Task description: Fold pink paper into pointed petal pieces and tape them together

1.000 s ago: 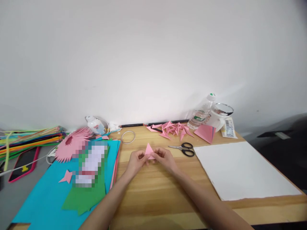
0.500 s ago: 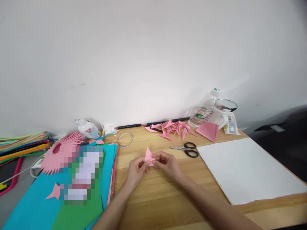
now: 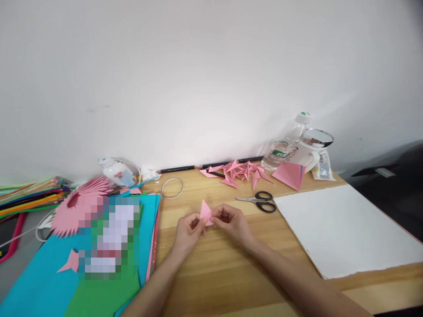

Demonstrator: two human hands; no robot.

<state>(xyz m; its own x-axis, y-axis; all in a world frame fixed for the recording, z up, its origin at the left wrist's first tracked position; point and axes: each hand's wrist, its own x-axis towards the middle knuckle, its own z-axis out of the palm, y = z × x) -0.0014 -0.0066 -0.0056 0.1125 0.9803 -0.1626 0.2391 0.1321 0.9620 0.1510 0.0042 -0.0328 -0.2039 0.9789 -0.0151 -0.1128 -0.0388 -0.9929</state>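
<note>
A small folded piece of pink paper (image 3: pixel 205 210) with a pointed top is pinched between my two hands above the wooden table. My left hand (image 3: pixel 189 229) is closed on its lower left side, thumb in front. On the right edge, my right hand (image 3: pixel 231 221) grips it between thumb and fingers. My fingertips hide its lower corners. Black-handled scissors (image 3: pixel 259 200) lie to the right of my hands, blades pointing left. Behind them is a pile of folded pink paper pieces (image 3: pixel 244 169).
At right lies a white board (image 3: pixel 346 233); behind it stand a water bottle (image 3: pixel 278 154), a white mug (image 3: pixel 312 154) and pink paper sheets (image 3: pixel 289 175). Left are coloured paper sheets (image 3: pixel 39 273), a pink paper ring (image 3: pixel 62 215), a white bottle (image 3: pixel 117 171) and a bangle-like ring (image 3: pixel 172 188).
The view has shifted slightly. My hands stay at nearly the same place on the pink paper, with the right fingers a little further round its right edge.
</note>
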